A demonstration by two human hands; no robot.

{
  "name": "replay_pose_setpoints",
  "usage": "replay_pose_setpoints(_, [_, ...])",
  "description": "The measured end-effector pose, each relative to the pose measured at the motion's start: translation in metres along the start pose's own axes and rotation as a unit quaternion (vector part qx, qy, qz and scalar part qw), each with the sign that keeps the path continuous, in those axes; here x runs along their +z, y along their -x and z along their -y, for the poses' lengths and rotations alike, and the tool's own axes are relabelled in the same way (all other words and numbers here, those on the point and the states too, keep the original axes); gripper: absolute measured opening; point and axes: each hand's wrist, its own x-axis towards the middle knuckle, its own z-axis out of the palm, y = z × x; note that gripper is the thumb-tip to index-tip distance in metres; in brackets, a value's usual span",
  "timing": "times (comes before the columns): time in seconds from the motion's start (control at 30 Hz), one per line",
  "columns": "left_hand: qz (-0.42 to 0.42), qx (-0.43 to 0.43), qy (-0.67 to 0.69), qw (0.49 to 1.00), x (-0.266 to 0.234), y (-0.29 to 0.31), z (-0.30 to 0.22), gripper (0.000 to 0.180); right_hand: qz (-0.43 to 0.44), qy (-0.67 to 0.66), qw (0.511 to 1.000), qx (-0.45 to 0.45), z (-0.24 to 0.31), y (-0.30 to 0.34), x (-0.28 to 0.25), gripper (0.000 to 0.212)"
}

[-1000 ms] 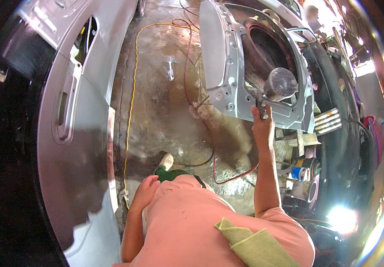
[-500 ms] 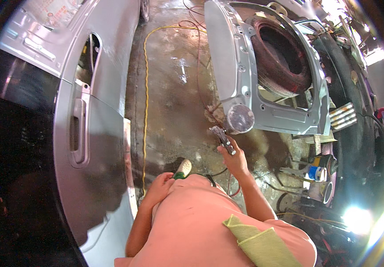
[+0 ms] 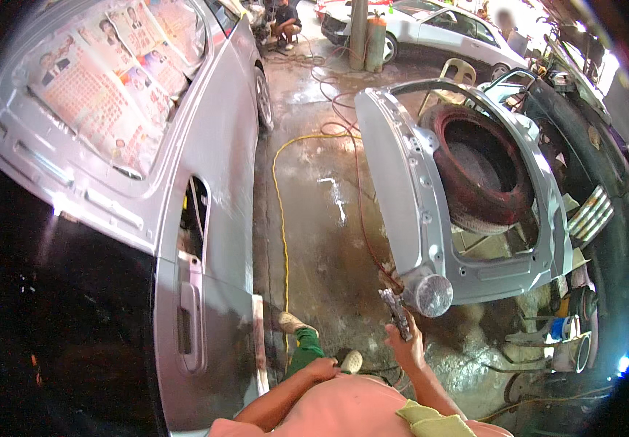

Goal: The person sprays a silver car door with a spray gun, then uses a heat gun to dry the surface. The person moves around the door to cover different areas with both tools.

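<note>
My right hand [image 3: 409,348] is closed round a paint spray gun [image 3: 396,315]. The gun's round, paint-smeared cup [image 3: 432,295] sits at the near corner of a loose grey car door panel [image 3: 478,273], in front of it; I cannot tell if they touch. My left hand [image 3: 322,369] rests low at my front, against my green trousers [image 3: 306,351], its fingers mostly hidden. To my left stands a grey-coated car body [image 3: 223,211] with a dark rear section. A door handle [image 3: 192,328] lies along its side, below a dark opening [image 3: 195,215].
Printed paper sheets [image 3: 103,80] mask the car's window. A tire [image 3: 483,171] shows through the panel's opening. A yellow hose [image 3: 279,189] and a red hose [image 3: 363,226] cross the wet floor. Farther off are a crouching person [image 3: 285,23], a post [image 3: 358,44] and a white car [image 3: 438,33].
My view has tilted up, bringing in the far car and the crouching person. The spray gun stays in my right hand. My left hand stays near my waist, and a foot now shows farther left.
</note>
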Motion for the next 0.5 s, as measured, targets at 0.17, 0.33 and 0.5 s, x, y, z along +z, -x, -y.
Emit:
replay_pose_setpoints(0.17, [0.119,-0.032,-0.054,0.991,-0.059,-0.051,0.078,0.062,-0.034,-0.047,0.998,-0.022,0.0,-0.046,0.045,0.062])
replay_pose_setpoints(0.33, [0.115,-0.044,-0.02,0.992,-0.179,-0.072,0.143,0.062,-0.05,-0.095,0.994,-0.028,0.031,-0.106,0.103,0.058])
replay_pose_setpoints(0.5, [0.105,-0.054,-0.014,0.993,-0.261,-0.081,0.184,0.062,-0.056,-0.103,0.992,-0.041,0.078,-0.172,0.146,0.055])
